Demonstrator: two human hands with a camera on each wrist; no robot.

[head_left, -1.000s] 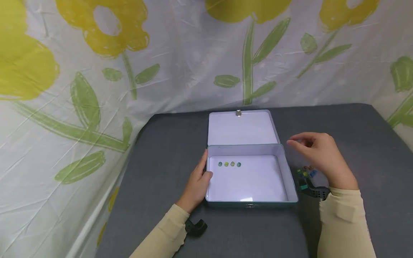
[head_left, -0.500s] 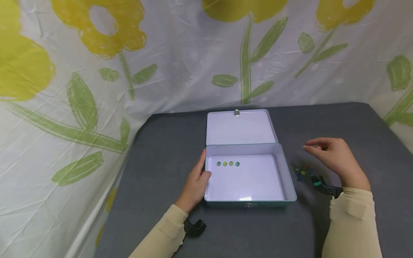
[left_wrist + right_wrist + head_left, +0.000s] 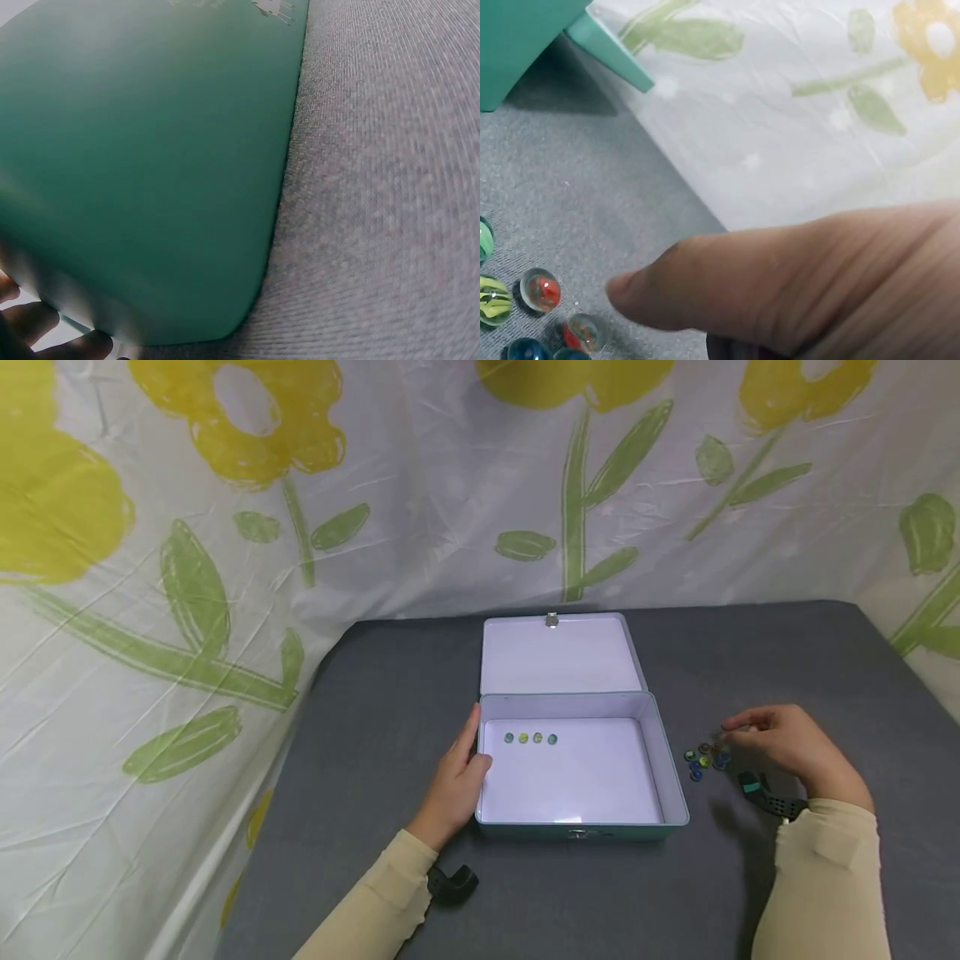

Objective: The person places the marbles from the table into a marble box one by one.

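A green tin box [image 3: 582, 832] with a white inside lies on the table, its lid [image 3: 555, 652] folded back. Thumb over the rim and fingers along the outside, my left hand [image 3: 452, 785] grips the left wall. The left wrist view shows the box's green side [image 3: 150, 172] close up. Several glass marbles [image 3: 537, 738] sit in a row on the box floor at the upper left. My right hand [image 3: 795, 747] hovers at a loose group of marbles [image 3: 704, 762] right of the box. Its thumb [image 3: 705, 289] points toward a red-cored marble [image 3: 540, 290]; the other fingers are mostly hidden there.
Dark grey cloth covers the table [image 3: 390, 718]. A white curtain [image 3: 420, 510] with yellow flowers hangs behind and to the left. Black wrist straps [image 3: 453, 885] are on both arms. The lid's metal clasp [image 3: 552, 620] points toward the back.
My right hand has moved right and down, from beside the box's back corner to the loose marbles. My left hand stays on the box, and the row of marbles inside is unchanged.
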